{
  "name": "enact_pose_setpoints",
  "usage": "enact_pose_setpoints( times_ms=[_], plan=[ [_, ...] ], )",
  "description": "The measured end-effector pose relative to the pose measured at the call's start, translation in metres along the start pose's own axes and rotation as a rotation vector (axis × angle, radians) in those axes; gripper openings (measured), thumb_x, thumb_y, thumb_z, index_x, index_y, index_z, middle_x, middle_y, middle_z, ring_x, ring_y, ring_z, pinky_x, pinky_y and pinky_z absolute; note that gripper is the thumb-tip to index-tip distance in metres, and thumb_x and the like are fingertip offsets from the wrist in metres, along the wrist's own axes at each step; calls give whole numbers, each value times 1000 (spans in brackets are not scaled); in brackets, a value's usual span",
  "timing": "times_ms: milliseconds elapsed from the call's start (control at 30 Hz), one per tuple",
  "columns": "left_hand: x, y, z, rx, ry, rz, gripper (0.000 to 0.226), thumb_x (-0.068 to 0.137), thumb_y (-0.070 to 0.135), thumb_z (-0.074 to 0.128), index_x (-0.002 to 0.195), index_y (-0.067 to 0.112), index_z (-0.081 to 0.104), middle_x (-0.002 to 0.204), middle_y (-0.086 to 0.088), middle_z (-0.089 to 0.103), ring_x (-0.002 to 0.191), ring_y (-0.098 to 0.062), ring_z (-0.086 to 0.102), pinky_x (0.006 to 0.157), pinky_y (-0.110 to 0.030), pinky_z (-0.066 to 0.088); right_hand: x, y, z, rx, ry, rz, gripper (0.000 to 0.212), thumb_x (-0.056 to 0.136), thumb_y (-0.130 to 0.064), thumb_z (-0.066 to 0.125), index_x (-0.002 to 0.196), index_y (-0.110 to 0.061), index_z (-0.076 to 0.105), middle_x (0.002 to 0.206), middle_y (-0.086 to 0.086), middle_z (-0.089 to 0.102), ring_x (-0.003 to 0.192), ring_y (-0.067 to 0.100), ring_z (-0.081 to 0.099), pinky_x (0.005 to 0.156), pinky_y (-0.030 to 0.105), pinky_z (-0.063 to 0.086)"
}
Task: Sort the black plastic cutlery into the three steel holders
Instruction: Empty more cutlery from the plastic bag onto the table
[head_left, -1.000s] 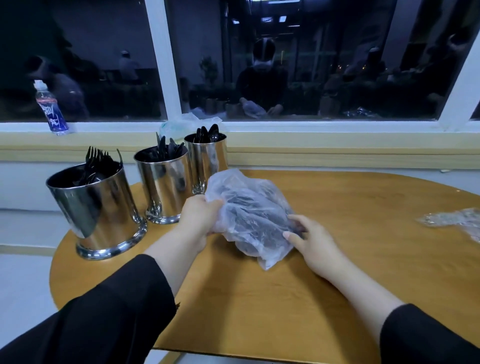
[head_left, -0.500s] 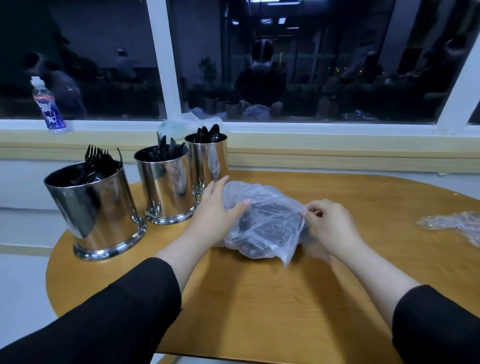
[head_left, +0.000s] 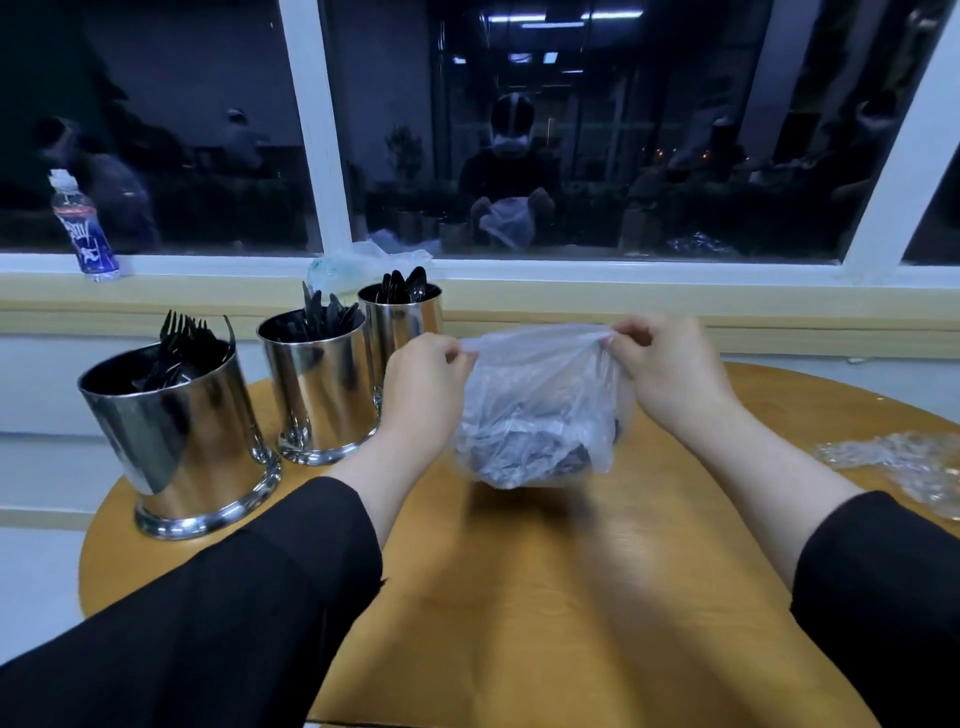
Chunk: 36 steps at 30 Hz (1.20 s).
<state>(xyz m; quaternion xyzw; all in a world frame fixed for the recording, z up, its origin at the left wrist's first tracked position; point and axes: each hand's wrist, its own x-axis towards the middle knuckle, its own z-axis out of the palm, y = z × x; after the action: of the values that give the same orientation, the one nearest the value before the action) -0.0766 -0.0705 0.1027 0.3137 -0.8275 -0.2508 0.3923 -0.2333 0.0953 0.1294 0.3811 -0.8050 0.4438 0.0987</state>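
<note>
Head view: both hands' fingers (head_left: 454, 357) pinch the bag (head_left: 535, 410) rim mid-table (head_left: 519, 597), beside holders (head_left: 322, 384).

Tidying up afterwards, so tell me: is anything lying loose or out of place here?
Yes: crumpled clear plastic wrap lies loose at the table's right edge, and another plastic bag sits on the windowsill behind the holders.

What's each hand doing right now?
Left hand: pinches the thin clear plastic bag at its top edge.
Right hand: pinches the same bag's top edge.
</note>
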Motion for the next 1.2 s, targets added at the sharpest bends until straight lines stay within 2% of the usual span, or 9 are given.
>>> enact_pose_setpoints(
  times_ms=[133, 267, 467, 600, 700, 833, 967, 1067, 1200],
  plan=[
    [10, 19, -14, -24, 86, 60, 24, 104, 21, 59, 97, 8, 78, 83, -12, 72, 70, -24, 57, 65, -39, 44, 10, -14, -9, -51, 32, -46, 17, 98, -24, 59, 94, -20, 76, 89, -2, 72, 87, 21, 64, 74, 36, 50],
    [10, 12, -8, 36, -52, 44, 51, 100, 11, 58, 53, 14, 40, 53, -5, 35, 53, -21, 31, 56, -32, 29, 6, -12, -5, -115, -107, -9, 16, 96, -21, 58, 89, -21, 72, 86, -4, 69, 80, 21, 64, 66, 34, 47],
    [-1, -13, 7, 67, -134, -35, 45, 97, 14, 62, 58, 9, 40, 59, -9, 28, 58, -23, 26, 56, -34, 23, -20, 8, 8, 137, -169, 45, 16, 95, -20, 63, 111, -22, 63, 112, -2, 69, 94, 13, 63, 80, 28, 51],
    [-3, -13, 10, 17, -131, -116, 43, 92, 4, 57, 58, 12, 33, 59, -7, 21, 60, -21, 20, 57, -32, 18, -72, 26, 17, -171, -593, -108, 86, 79, -74, 62, 151, -33, 37, 157, -12, 33, 142, 8, 32, 114, 27, 29],
    [-6, -17, 10, 65, -174, -84, 30, 92, 4, 52, 64, 15, 45, 62, -8, 37, 60, -25, 30, 57, -35, 29, -100, 52, 29, -324, -754, -140, 116, 65, -82, 66, 159, -39, 13, 164, -22, -7, 151, 3, 1, 125, 33, 15],
    [-32, -21, 3, 141, -452, 141, 31, 100, 36, 59, 102, 6, 68, 107, -7, 64, 98, -25, 59, 75, -30, 40, -112, 63, 38, -355, -582, -202, 65, 95, -51, 61, 154, -39, 35, 163, -18, 20, 151, 6, 21, 120, 30, 26],
    [-55, -36, -2, 312, -743, 264, 87, 84, 61, 74, 153, 16, 45, 156, 5, 39, 144, -13, 34, 114, -27, 30, -98, 61, 32, -196, -607, -187, 23, 99, -48, 54, 119, -43, 66, 133, -29, 54, 124, -3, 49, 102, 28, 43],
    [-55, -44, 3, 392, -753, 340, 71, 86, 52, 75, 143, 16, 56, 150, 4, 46, 139, -16, 40, 114, -30, 33, -88, 58, 25, -180, -659, -188, 17, 103, -38, 52, 94, -29, 64, 104, -21, 65, 101, 0, 58, 91, 31, 47],
    [-49, -36, 10, 363, -587, 378, 24, 99, 25, 62, 89, 4, 66, 101, -6, 64, 95, -24, 58, 86, -36, 44, -71, 52, 12, -244, -521, -133, 30, 105, -37, 46, 90, -18, 64, 94, -7, 67, 92, 19, 62, 85, 37, 48]
  ],
)
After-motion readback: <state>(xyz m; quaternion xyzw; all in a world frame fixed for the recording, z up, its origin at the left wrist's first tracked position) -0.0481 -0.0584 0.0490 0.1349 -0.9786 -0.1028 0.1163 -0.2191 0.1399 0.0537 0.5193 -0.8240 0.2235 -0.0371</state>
